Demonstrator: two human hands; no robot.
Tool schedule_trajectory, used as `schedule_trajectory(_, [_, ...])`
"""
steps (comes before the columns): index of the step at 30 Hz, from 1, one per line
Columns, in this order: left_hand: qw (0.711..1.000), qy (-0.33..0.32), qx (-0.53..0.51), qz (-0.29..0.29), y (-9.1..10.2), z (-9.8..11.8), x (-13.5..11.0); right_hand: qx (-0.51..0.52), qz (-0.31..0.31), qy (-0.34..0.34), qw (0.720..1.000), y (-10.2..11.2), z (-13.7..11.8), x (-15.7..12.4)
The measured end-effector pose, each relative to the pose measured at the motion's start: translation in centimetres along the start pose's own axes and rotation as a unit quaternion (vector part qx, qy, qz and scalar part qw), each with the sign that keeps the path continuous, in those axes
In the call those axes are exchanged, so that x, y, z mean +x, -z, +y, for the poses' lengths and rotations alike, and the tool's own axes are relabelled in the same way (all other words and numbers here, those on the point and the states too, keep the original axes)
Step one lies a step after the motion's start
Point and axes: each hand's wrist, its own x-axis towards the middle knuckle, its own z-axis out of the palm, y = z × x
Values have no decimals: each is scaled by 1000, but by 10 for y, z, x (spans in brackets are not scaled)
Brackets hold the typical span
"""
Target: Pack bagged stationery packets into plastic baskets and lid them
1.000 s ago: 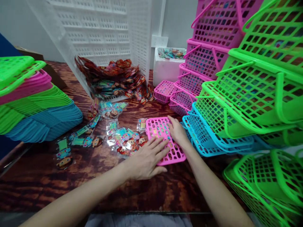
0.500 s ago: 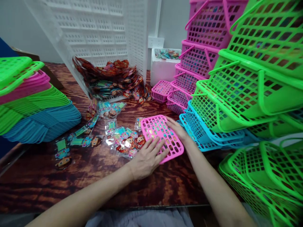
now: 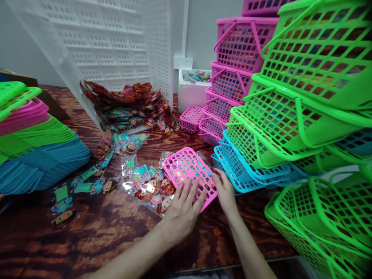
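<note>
A pink perforated basket lid (image 3: pixel 186 166) lies flat on the wooden table (image 3: pixel 95 232), closing a small pink basket with packets under it. My left hand (image 3: pixel 183 209) rests flat on its near edge, fingers spread. My right hand (image 3: pixel 225 192) touches the lid's right near corner, fingers slightly curled along the edge. Cartoon-monkey packets (image 3: pixel 151 186) lie scattered just left of the lid.
Stacked green, blue and pink handled baskets (image 3: pixel 290 116) crowd the right side. A stack of coloured lids (image 3: pixel 35 151) sits at left. A tilted white crate (image 3: pixel 116 58) spills more packets (image 3: pixel 130 104) at the back. A white foam box (image 3: pixel 192 89) stands behind.
Both hands slid toward me along the lid; the right hand moved from the far right edge to the near right corner. The camera view shifted a little.
</note>
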Motion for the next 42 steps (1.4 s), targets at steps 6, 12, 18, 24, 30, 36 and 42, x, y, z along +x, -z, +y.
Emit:
schedule_trajectory(6, [999, -11, -36, 4, 1, -8, -7, -94, -117, 91, 985, 12, -21, 24])
schedule_trajectory(12, [995, -64, -70, -22, 13, -24, -15, 62, -199, 12, 978, 12, -21, 30])
schedule_trajectory(18, [994, -44, -92, -36, 17, -23, -14, 207, -170, -29, 963, 1, -8, 17])
schedule_trajectory(24, [993, -44, -110, -22, 24, -24, -15, 110, -141, 7, 984, 3, -15, 25])
schedule_trajectory(30, [993, -34, -107, -41, 31, -40, 21, 111, -98, -32, 988, -4, -29, 24])
schedule_trajectory(36, [993, -46, -109, -14, 17, -74, 72, 284, -104, -144, 942, -2, -20, 3])
schedule_trajectory(42, [982, 9, -172, -73, 3, -82, 76, 278, -83, -105, 951, 10, -1, -26])
